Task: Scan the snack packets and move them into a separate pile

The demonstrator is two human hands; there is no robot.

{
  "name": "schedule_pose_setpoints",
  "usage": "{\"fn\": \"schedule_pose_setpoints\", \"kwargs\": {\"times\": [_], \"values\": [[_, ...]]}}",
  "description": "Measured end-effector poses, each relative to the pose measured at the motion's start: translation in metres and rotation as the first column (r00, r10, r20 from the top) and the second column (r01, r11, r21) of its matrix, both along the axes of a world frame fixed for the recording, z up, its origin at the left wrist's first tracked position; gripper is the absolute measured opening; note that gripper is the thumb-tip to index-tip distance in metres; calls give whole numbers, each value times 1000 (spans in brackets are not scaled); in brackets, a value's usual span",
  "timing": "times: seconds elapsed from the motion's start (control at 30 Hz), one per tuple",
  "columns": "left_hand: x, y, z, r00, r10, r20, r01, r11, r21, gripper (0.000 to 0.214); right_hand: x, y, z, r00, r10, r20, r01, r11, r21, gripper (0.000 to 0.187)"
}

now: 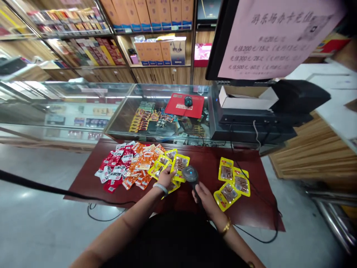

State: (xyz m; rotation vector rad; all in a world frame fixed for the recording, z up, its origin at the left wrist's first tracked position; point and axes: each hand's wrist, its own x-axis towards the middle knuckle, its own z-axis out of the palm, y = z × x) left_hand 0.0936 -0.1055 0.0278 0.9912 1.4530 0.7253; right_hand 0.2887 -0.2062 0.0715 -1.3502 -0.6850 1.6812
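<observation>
My left hand [166, 176] pinches a yellow snack packet [180, 163] with a clear window, lifted at the edge of a small pile of like packets. Wrapped around the handle of a black barcode scanner [190, 173] is my right hand [205, 198]. The scanner's head, showing a small blue light, is right beside the held packet. Left of my left hand lie orange packets [143, 163], and beyond them red and white packets [115, 167]. On the right, three yellow packets [229, 191] rest on the dark red table [200, 204].
Behind the table stands a glass display counter [119, 128] with a red mat [178, 111] and a mouse [188, 101] on it. A monitor [214, 44] bearing a pink paper sign rises at the right. Black cables [267, 238] hang around the table's right side.
</observation>
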Motion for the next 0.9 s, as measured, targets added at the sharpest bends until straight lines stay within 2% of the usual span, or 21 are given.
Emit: {"fn": "schedule_pose_setpoints", "kwargs": {"times": [0.2, 0.4, 0.5, 0.57, 0.63, 0.7, 0.73, 0.77, 0.83, 0.9], "values": [[-25, -14, -8, 999, 18, 27, -17, 999, -52, 46, -17, 20, -1, 999, 23, -41, -21, 999, 49, 45], [-30, -19, -13, 998, 30, 51, -23, 993, -119, 49, -19, 12, 1, 996, 46, -73, -42, 998, 56, 43], [-39, -11, -12, 999, 7, -47, -12, 995, -100, 48, -12, 2, 4, 998, 33, -49, -31, 998, 55, 42], [-47, -3, -7, 979, -46, -198, 26, 994, -103, 46, -5, -5, 5, 999, 8, -35, -7, 999, 38, 43], [-52, 3, 2, 884, -63, -463, 33, 997, -73, 47, 4, -14, 3, 999, -37, -26, 37, 999, 13, 45], [-48, 6, 12, 676, 6, -737, 62, 996, 65, 56, 13, -23, -2, 995, -100, -27, 99, 995, -24, 47], [-42, 6, 17, 568, 56, -821, 115, 982, 147, 62, 18, -29, -5, 990, -135, -33, 134, 990, -46, 48], [-32, 5, 20, 496, 88, -864, 196, 958, 210, 65, 22, -35, -9, 984, -170, -44, 167, 984, -67, 50], [-2, 2, 23, 470, 34, -882, 401, 882, 247, 60, 32, -46, -17, 969, -239, -62, 233, 968, -93, 51], [39, -2, 18, 492, -123, -862, 586, 779, 224, 50, 41, -58, -23, 948, -310, -64, 302, 946, -120, 52]]}}
